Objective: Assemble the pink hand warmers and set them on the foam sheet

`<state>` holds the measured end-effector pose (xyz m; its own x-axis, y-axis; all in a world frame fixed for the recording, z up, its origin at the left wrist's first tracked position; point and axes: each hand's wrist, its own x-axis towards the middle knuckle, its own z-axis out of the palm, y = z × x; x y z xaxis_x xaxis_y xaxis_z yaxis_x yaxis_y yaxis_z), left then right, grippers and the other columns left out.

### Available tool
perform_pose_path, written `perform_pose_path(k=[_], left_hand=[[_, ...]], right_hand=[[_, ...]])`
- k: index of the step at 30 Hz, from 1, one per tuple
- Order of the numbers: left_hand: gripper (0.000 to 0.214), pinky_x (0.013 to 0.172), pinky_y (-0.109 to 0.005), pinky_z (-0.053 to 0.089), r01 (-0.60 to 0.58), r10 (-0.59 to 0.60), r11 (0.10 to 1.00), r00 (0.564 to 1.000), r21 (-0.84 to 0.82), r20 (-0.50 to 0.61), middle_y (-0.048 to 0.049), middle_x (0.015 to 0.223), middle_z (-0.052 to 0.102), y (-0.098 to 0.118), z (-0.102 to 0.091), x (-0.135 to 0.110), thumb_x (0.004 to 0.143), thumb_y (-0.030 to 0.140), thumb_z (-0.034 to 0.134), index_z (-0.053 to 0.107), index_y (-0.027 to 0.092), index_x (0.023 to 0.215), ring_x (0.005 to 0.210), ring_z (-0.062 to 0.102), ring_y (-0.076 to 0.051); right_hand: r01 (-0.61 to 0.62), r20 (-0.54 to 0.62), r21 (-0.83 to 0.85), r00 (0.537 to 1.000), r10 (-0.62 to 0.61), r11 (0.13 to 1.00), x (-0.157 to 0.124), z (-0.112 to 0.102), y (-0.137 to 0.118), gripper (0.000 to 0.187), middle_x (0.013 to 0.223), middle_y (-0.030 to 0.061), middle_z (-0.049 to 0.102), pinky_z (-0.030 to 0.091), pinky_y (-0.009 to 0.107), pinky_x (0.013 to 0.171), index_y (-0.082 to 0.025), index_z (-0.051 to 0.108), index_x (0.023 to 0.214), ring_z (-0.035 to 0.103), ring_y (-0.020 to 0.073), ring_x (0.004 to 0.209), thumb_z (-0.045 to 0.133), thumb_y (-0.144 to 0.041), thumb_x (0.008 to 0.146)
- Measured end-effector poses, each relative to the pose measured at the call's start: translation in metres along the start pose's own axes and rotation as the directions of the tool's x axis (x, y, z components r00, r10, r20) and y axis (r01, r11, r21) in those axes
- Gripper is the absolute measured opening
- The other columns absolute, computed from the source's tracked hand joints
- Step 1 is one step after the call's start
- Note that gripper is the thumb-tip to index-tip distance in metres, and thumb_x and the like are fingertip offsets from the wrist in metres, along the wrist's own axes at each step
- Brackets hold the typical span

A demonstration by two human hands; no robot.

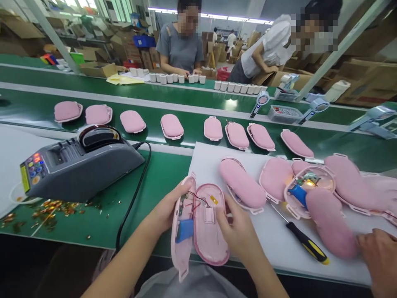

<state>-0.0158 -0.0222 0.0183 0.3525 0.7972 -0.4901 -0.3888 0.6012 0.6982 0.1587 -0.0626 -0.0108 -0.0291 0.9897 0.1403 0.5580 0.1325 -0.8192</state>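
My left hand (167, 207) grips the edge of one half of a pink casing (180, 258), tilted up on its side. Inside that half sit a green circuit board (181, 208) and a blue battery pack (185, 230). My right hand (238, 225) is closed on the other half, an oval pink shell (211, 248) with its hollow side facing me. Thin red and dark wires (198, 198) run between the two halves. A small yellow tape piece (214, 200) is stuck inside the oval shell, above a raised square frame.
A grey tape dispenser (83, 165) with a black cable stands left, near amber tape scraps (52, 209). Several pink casings (172, 125) line the green belt; more lie right, beside a screwdriver (307, 242). Another person's hand (380, 256) is at far right. Two people work opposite.
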Motion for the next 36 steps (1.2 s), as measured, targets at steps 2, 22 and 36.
perform_pose_path(k=[2,22,36], left_hand=[[0.037,0.075,-0.035,0.055,0.019,-0.019,1.000,1.000,0.004,0.013,-0.0059,0.076,0.073,0.000,0.001,0.003,0.078,0.047,0.065,0.064,0.016,0.100,0.070,0.069,-0.021],[0.045,0.063,-0.028,0.051,0.033,-0.029,0.999,0.984,-0.021,0.174,-0.0036,0.066,0.070,0.005,0.013,0.009,0.077,0.051,0.067,0.068,0.014,0.104,0.056,0.063,-0.017],[0.035,0.053,-0.021,0.045,0.140,-0.123,0.984,0.982,-0.106,0.145,-0.0007,0.063,0.063,0.009,0.007,0.015,0.076,0.048,0.070,0.066,0.013,0.075,0.053,0.056,-0.010]], right_hand=[[0.132,-0.040,-0.135,0.990,-0.138,0.982,-0.001,-0.005,0.012,0.043,0.118,0.0137,0.057,0.055,0.038,0.078,-0.018,0.049,0.131,0.059,0.0228,0.100,0.046,-0.021,0.088],[0.408,0.184,-0.439,0.913,-0.364,0.801,0.009,0.001,-0.010,0.024,0.085,0.0045,0.059,0.025,0.033,0.068,-0.022,0.065,0.098,0.047,0.0198,0.080,0.054,-0.008,0.082],[0.517,0.220,-0.309,0.856,-0.468,0.798,0.022,0.004,0.004,0.020,0.076,0.0027,0.052,0.034,0.032,0.065,-0.021,0.065,0.076,0.046,0.0181,0.072,0.056,-0.005,0.083]])
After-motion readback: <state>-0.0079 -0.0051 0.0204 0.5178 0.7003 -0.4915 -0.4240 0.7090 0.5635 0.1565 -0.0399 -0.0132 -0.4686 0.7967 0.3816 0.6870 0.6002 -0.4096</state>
